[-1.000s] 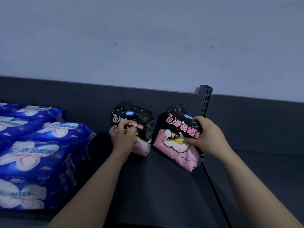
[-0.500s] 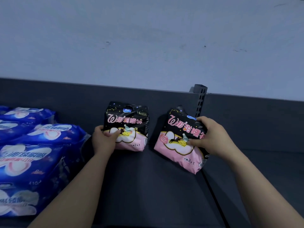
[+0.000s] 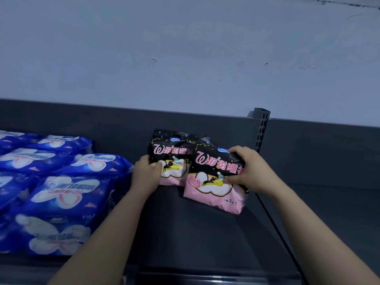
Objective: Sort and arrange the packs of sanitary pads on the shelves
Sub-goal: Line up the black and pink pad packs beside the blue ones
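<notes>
At frame centre, the left hand [image 3: 146,177] grips the left black-and-pink pad pack [image 3: 169,159], thumb curled over its front. The right hand [image 3: 249,170] pinches the right pack [image 3: 213,182], which overlaps the first on the dark shelf [image 3: 195,233]. Blue packs [image 3: 61,194] are stacked at lower left.

Right pack [image 3: 213,169]: "W形甜睡" across top, "片数 2+1" at its 5 o'clock corner. Left pack [image 3: 170,150]: same "W形甜睡". Blue pack [image 3: 67,194], 9 o'clock: "410" at its 4 o'clock edge, rest blurred.
</notes>
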Action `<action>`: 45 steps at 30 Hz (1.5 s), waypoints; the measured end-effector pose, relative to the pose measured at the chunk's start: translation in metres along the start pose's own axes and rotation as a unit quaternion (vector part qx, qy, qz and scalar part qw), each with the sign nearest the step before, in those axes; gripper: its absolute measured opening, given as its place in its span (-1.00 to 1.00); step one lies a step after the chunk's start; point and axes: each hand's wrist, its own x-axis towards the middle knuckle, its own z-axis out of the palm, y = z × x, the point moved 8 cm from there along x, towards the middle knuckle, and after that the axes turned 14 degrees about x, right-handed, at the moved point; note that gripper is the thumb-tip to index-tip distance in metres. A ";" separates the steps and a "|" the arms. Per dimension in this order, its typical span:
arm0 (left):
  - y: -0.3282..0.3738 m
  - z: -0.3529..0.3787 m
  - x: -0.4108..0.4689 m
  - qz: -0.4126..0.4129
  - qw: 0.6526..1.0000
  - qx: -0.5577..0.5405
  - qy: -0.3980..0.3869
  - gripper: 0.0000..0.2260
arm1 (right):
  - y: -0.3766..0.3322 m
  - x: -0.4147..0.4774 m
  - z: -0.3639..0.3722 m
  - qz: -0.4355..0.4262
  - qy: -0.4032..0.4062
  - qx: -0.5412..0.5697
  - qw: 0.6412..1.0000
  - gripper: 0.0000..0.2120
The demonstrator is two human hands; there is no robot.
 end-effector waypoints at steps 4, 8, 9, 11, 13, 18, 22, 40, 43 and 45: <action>0.023 -0.025 -0.020 0.098 0.995 0.007 0.016 -0.73 | -0.018 0.017 0.037 -0.014 -0.035 -0.005 0.999 -0.39; 0.034 -0.066 -0.030 0.174 0.970 0.138 0.100 -0.73 | -0.031 0.035 0.070 -0.032 -0.061 -0.024 0.997 -0.32; 0.033 -0.073 -0.031 0.180 0.958 0.191 0.114 -0.73 | -0.034 0.039 0.077 -0.036 -0.065 -0.027 0.997 -0.31; 0.029 -0.078 -0.029 0.173 0.931 0.300 0.114 -0.73 | -0.039 0.045 0.090 -0.046 -0.068 -0.039 0.996 -0.27; 0.023 -0.077 -0.028 0.155 0.908 0.378 0.091 -0.72 | -0.044 0.050 0.099 -0.053 -0.061 -0.054 0.995 -0.25; 0.016 -0.071 -0.029 0.147 0.883 0.442 0.054 -0.76 | -0.050 0.052 0.111 -0.070 -0.045 -0.087 0.993 -0.23; 0.018 -0.067 -0.031 0.147 0.881 0.447 0.039 -0.77 | -0.048 0.049 0.111 -0.074 -0.024 -0.121 0.990 -0.17; 0.032 -0.058 -0.074 0.235 0.867 0.439 0.009 -0.73 | -0.069 -0.042 0.073 -0.012 0.022 -0.145 0.989 -0.42; 0.028 -0.056 -0.092 0.266 0.872 0.410 0.011 -0.72 | -0.073 -0.071 0.078 0.006 0.018 -0.137 0.990 -0.45; 0.022 -0.056 -0.107 0.279 0.874 0.399 0.007 -0.68 | -0.076 -0.089 0.080 0.015 0.019 -0.129 0.991 -0.44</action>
